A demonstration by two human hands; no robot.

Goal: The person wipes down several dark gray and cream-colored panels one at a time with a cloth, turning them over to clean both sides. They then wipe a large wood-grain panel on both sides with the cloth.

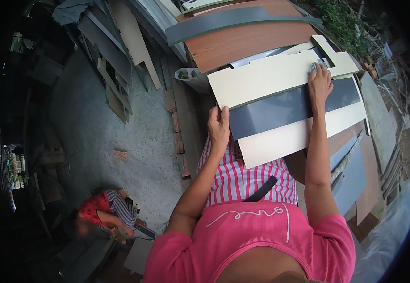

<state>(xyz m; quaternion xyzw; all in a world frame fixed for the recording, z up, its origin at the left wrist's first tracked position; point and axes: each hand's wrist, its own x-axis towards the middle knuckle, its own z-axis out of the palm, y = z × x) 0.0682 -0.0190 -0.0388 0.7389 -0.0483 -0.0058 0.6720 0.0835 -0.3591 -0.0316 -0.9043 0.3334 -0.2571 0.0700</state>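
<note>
Cream panel (261,78), long, flat and notched along its far edge, is shown laid atop a dark panel (276,111) and a pale panel (280,141) in front of a person in a pink shirt (257,231). Its near left corner is pinched by the left grip (219,125), thumb on top, the fingertips hidden from view. Near the far right end, a crumpled cloth (315,67) is held against the surface under the bent fingers of the right grip (320,85), nearly closed over it; what is done by the palm cannot be told. From its thin, straight edges, the board is judged stiff and fairly light for its length, its smooth face likely slippery and its corners easily chipped. It is best taken by both long edges, clear of the notch, where weakness may be expected. No brand or label can be made out on the boards; white looping script is carried across the shirt, but its wording cannot be read with certainty.
</note>
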